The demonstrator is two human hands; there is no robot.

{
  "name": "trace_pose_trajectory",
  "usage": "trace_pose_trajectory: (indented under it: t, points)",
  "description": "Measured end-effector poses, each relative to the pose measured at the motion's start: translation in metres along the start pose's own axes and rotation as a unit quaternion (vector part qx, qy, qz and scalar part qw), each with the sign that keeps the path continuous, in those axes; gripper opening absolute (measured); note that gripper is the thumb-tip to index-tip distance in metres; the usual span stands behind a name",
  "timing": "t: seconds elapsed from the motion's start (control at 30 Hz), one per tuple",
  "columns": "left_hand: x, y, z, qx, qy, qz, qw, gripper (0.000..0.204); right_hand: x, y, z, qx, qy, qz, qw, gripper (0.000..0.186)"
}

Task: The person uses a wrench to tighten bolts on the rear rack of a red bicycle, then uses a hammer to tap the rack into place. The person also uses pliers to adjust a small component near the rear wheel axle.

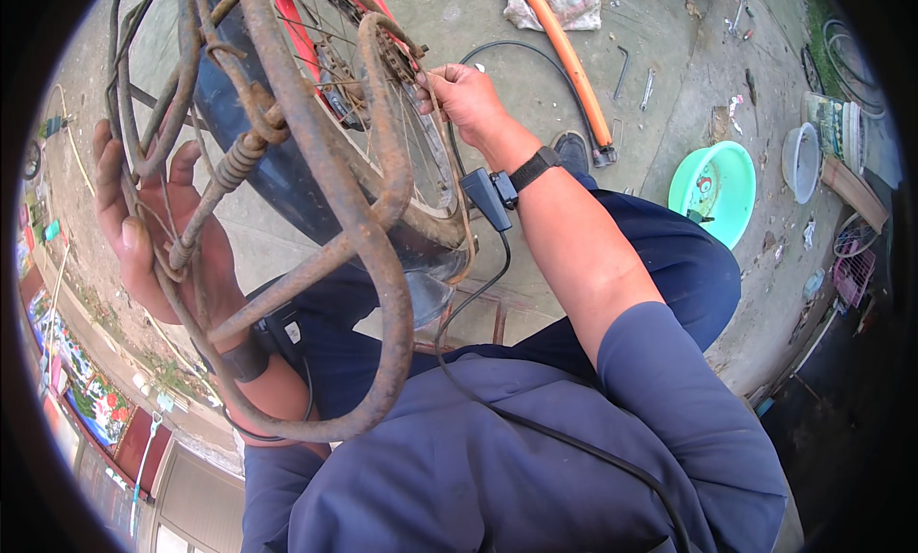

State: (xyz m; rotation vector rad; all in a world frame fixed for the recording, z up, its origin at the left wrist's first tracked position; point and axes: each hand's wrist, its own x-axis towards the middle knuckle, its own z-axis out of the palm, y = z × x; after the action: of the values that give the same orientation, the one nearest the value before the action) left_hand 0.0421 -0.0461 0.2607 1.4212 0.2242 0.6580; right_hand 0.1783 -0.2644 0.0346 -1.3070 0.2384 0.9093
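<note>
Out on littered concrete, with a green basin well off to the right of the right hand, and now pinching with that hand, by the fingertips, apparently on a thin strip beside the wheel, just left of the grip! Cupping the left hand, with fingers parted, behind rusty bars and a coil, but cannot tell if bearing weight, and could lose the pinch or scrape skin on rust through any tipping of the bars or turning of the wheel. Checking for brands, labels, writing: none legible!
</note>
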Motion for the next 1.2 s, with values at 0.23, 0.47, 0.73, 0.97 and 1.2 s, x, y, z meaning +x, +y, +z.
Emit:
trace_pose_trajectory:
  t: [0.23,0.47,0.73,0.97,1.2]
  points:
    - [0.001,0.003,0.001,0.001,0.017,0.001,1.000,0.067,0.000,-0.001,-0.001,-0.027,0.001,-0.001,1.000,0.016]
    - [0.000,0.003,0.005,-0.014,0.002,0.017,1.000,0.066,0.002,0.002,-0.004,-0.007,-0.007,-0.008,1.000,0.018]
    - [0.000,0.000,0.004,0.018,0.012,0.032,0.999,0.070,-0.010,-0.007,0.001,0.022,-0.009,-0.037,0.999,0.014]
    - [0.000,0.001,0.005,0.031,0.023,0.029,0.999,0.072,-0.030,-0.029,0.007,0.072,-0.025,0.006,0.997,0.014]
    - [0.000,0.001,0.005,0.027,0.022,0.031,0.999,0.073,-0.025,-0.029,0.003,0.156,-0.027,0.094,0.983,0.014]
